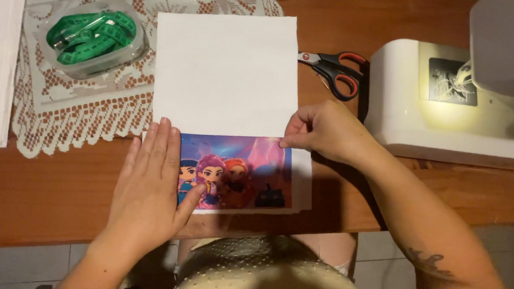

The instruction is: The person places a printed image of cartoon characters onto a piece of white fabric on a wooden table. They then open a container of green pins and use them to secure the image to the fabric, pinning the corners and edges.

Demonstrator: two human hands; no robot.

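The left hand (151,183) lies flat, fingers together, on the near left part of a cartoon picture (238,172) on the wooden worktop (47,193). The right hand (321,130) pinches the near right corner of a white sheet (225,74) overlapping the picture's far edge; scissors (335,70) lie just beyond.

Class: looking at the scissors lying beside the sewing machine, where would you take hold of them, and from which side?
Grip the scissors by the red-and-black handle loops, coming from above on the sewing machine side. The loops lie flat and uncovered there, while the blade tips point toward the white sheet and seem partly tucked under its edge.
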